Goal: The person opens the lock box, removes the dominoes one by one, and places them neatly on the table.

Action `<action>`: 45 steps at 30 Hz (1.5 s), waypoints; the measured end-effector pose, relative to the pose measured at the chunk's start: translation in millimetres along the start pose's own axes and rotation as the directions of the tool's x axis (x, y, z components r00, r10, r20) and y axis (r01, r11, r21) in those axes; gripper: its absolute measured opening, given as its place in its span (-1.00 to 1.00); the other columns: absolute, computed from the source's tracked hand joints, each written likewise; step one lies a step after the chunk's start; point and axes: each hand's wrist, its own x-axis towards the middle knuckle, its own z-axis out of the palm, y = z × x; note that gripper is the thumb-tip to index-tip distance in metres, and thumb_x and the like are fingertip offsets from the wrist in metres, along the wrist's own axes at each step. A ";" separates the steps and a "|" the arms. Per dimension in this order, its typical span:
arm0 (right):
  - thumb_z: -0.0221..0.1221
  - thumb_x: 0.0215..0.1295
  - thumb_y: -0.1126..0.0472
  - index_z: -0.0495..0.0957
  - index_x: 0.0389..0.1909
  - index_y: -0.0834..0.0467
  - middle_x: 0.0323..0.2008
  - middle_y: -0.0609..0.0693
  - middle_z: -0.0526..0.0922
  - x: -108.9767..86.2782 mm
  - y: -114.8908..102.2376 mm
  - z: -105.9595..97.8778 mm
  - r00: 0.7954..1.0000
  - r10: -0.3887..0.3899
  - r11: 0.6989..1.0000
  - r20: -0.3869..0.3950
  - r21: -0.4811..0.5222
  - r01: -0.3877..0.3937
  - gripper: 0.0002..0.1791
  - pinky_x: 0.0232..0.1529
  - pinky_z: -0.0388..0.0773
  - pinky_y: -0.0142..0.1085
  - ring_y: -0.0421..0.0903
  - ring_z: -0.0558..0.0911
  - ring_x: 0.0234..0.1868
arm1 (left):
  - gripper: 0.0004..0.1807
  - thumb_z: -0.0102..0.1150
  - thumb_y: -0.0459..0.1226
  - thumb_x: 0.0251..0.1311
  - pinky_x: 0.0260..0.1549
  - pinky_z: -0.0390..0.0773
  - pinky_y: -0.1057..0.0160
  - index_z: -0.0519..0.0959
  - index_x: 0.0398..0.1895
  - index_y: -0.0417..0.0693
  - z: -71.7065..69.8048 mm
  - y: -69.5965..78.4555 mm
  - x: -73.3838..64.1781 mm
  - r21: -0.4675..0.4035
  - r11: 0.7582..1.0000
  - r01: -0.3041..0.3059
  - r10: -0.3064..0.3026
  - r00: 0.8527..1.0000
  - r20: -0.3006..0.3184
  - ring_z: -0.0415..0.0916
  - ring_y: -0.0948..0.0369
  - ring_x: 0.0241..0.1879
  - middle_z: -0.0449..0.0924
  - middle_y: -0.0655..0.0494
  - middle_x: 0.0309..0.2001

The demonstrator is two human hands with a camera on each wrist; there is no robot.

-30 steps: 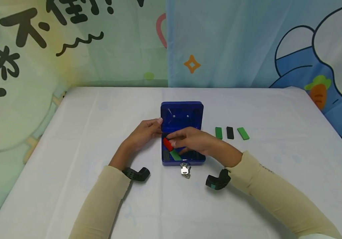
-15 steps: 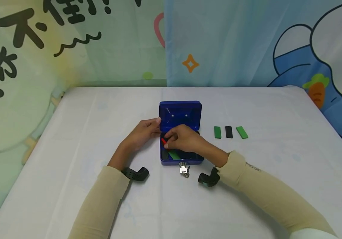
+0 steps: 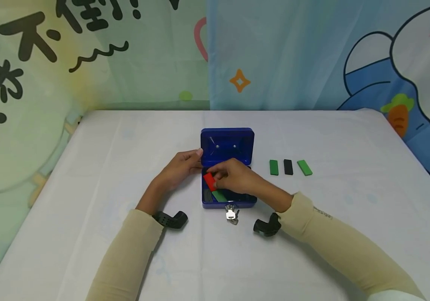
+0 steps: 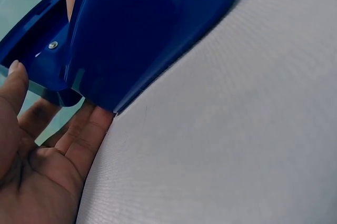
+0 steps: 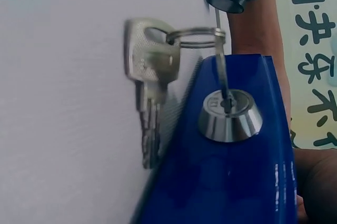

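Note:
A blue metal cash box (image 3: 250, 205) sits on the white table with its lid (image 3: 227, 134) raised. My left hand (image 3: 182, 167) holds the box at its left hinge side. In the left wrist view, the thumb (image 4: 20, 79) lies on the lid's edge and the other fingers reach behind. Over the box's open inside, my right hand (image 3: 235, 177) pinches a red rectangular block (image 3: 209, 181) between thumb and fingers. Below it a green block (image 3: 220, 196) lies in the box, beside a dark block (image 3: 208, 195) at the left wall. A key (image 5: 150, 71) hangs by a ring from the lock (image 5: 230, 116).
Right of the box, a green block (image 3: 273, 167), a black block (image 3: 288, 167) and a light green block (image 3: 304, 167) lie in a row on the white tablecloth (image 3: 184, 259). Printed curtains (image 3: 275, 54) hang behind the table.
The right hand has closed its fingers on the red block and turned it so its broad face shows. The left hand stays at the box's side.

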 end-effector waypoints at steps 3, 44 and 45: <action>0.21 0.24 0.43 0.56 0.14 0.27 -0.26 0.02 0.67 -1.6 2.1 0.0 1.000 -0.004 1.000 -0.011 0.003 0.004 -0.59 -0.12 0.59 -0.28 -0.07 0.56 -0.25 | -0.47 -0.16 -0.04 0.51 0.11 0.50 0.18 0.43 0.29 -0.24 0.9 0.5 0.4 -0.002 1.000 0.003 -0.003 1.000 0.003 0.52 0.06 0.10 0.57 -0.11 0.10; 0.25 0.26 0.24 0.55 0.10 0.19 -0.10 0.15 0.54 -28.3 25.3 -44.5 0.993 0.058 0.935 -0.102 0.355 -0.018 -0.62 0.01 0.55 -0.16 0.07 0.56 -0.08 | -0.45 -0.13 0.02 0.48 0.12 0.49 0.19 0.45 0.28 -0.18 0.7 -2.8 0.7 0.021 1.000 0.002 -0.002 1.000 -0.016 0.51 0.09 0.12 0.57 -0.02 0.11; 0.25 0.26 0.23 0.55 0.10 0.18 -0.10 0.14 0.55 -29.2 26.2 -45.7 0.993 0.059 0.937 -0.104 0.349 -0.019 -0.62 0.01 0.55 -0.16 0.06 0.56 -0.08 | -0.46 -0.13 0.02 0.48 0.13 0.49 0.18 0.45 0.28 -0.18 0.7 -3.0 0.7 0.024 1.000 -0.001 0.001 1.000 -0.015 0.51 0.09 0.12 0.57 -0.03 0.11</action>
